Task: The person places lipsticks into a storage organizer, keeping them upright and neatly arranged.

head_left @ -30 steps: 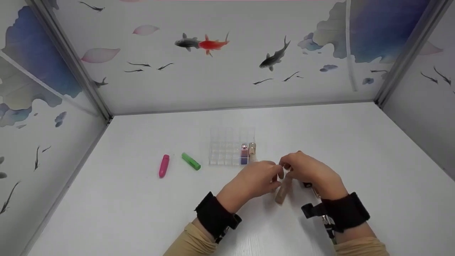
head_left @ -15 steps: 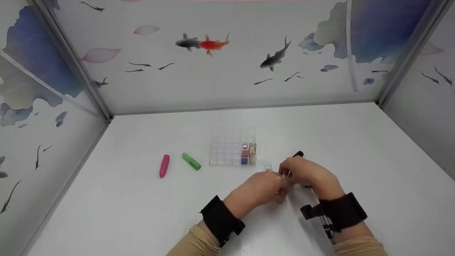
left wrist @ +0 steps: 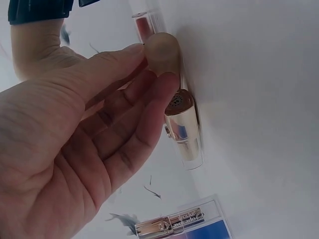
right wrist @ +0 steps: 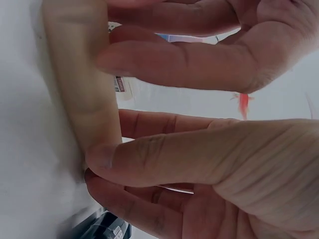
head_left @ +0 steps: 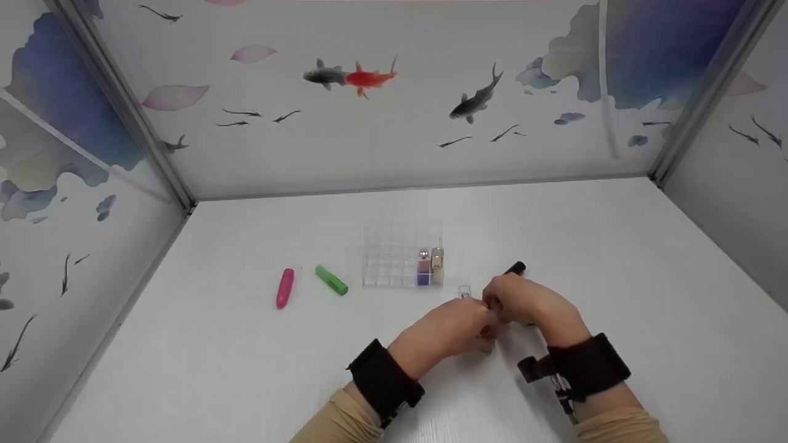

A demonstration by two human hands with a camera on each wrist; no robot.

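A beige cylindrical tube (right wrist: 79,74) lies slanted between the two hands, close to the white table. The left hand (head_left: 452,326) pinches one end between thumb and fingers; the tube's round end (left wrist: 162,55) faces the left wrist view. The right hand (head_left: 535,304) grips the other end with thumb and fingertips. In the head view the hands mostly hide the tube. Beside the left hand is a gold tube with a clear end (left wrist: 183,127). A black stick-like item (head_left: 516,268) sticks out past the right hand's knuckles.
Behind the hands stands a clear compartment organizer (head_left: 381,267), holding a pink-to-blue cosmetic tube (head_left: 423,267) and a gold-topped one (head_left: 437,258). A green tube (head_left: 331,280) and a pink one (head_left: 285,288) lie to the left. Printed panels enclose the table.
The left hand has moved right and nearer the person, taking hold of the beige tube's near end and covering it. The right hand has shifted slightly, uncovering more of the black item.
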